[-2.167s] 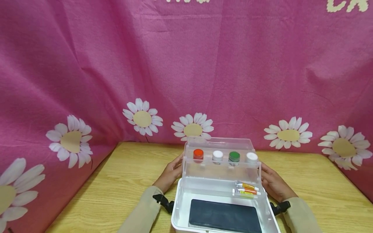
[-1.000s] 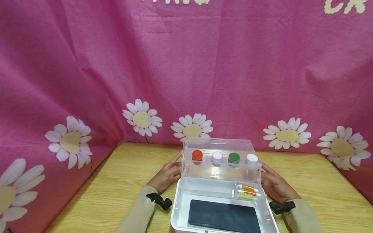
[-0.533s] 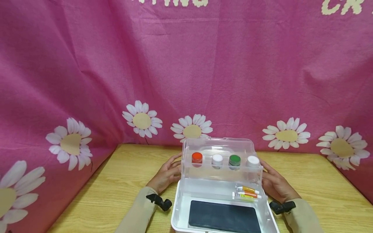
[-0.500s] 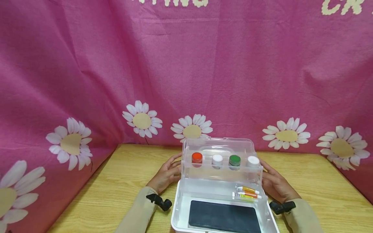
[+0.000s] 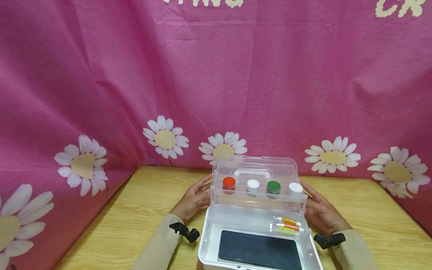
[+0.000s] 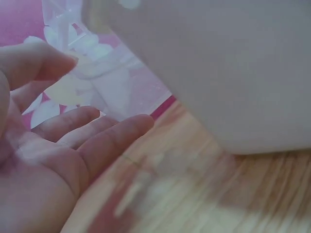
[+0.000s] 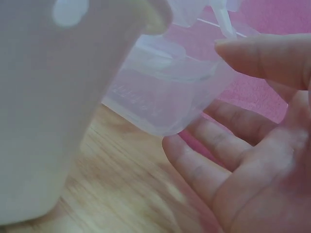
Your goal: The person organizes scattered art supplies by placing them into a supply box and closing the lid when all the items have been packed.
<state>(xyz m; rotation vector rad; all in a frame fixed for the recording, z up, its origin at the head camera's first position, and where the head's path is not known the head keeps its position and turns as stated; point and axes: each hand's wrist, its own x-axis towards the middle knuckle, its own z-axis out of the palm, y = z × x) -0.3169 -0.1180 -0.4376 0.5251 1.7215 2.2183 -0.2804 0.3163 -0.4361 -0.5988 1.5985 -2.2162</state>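
Observation:
A white storage box stands with its clear lid swung back and its clear tiered trays raised. Jars with red, white and green caps sit in the upper tray, with another white-capped jar at its right end. Small paint tubes lie in the lower tray. My left hand is at the left side of the lid, its fingers loosely extended. On the opposite side, my right hand has its fingertips at the lid's edge. Some fingertips are hidden in the head view.
A dark flat rectangular item lies in the box's bottom. The wooden table extends to both sides. A pink cloth with daisies hangs close behind the lid. Black wrist cameras sit beside the box walls.
The clear lid has tilted upward, so its white handle now shows behind the jars. The trays have shifted slightly right. My left hand moved a little left earlier; my right hand shifted slightly right.

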